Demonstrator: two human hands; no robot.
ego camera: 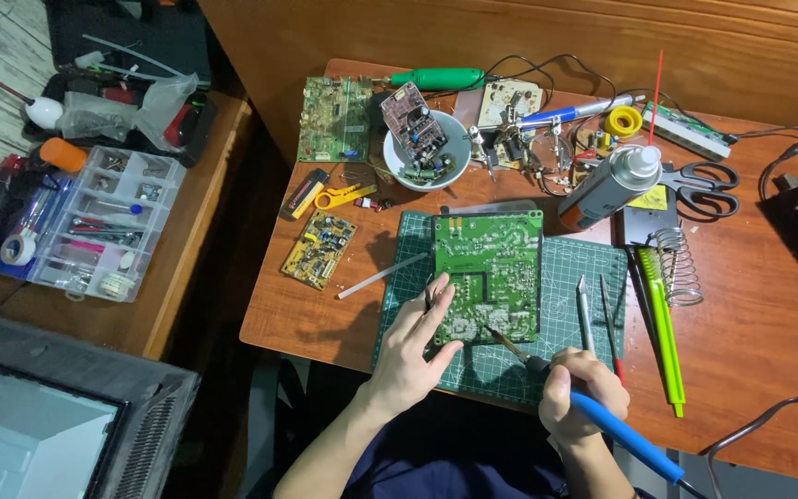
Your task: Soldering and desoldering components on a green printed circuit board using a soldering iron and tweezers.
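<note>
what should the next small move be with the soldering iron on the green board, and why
Probably ease the tip down the last bit onto the joint. The right hand holds the blue-handled soldering iron with its tip over the lower part of the large green circuit board, while the left hand steadies the board's lower left edge on the green cutting mat.

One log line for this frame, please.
left hand: steadies green circuit board | right hand: holds blue-handled soldering iron, tip on board | surface: green cutting mat
</note>
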